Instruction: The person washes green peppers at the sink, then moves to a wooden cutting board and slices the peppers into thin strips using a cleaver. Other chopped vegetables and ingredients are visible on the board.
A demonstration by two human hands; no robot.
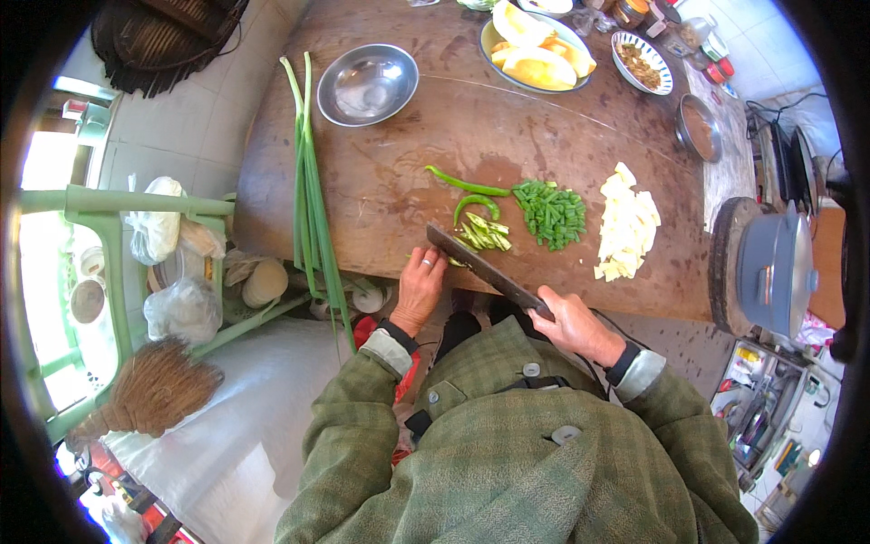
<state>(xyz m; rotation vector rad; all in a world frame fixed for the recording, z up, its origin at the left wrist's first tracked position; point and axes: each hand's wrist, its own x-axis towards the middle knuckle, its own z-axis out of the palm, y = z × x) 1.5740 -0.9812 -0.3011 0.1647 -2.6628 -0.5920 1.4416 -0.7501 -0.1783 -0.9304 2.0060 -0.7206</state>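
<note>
My right hand (571,321) grips the handle of a kitchen cleaver (484,272) whose blade slants up and left over the near edge of the wooden table. At the blade's far end, my left hand (420,285) holds down a green chili pepper, mostly hidden by fingers and blade. Sliced green chili (488,232) lies just beyond the cleaver. Two whole green chilies, one curved (476,200) and one longer (467,183), are behind the slices. To the right sit chopped green scallions (552,214), then a pile of pale yellow slices (629,228).
Long scallions (312,197) hang over the table's (380,231) near left edge. A metal bowl (368,85) stands behind. Farther back are a bowl of yellow-orange wedges (537,58), a patterned food bowl (641,62) and a small metal bowl (698,128). A lidded pot (775,268) stands right.
</note>
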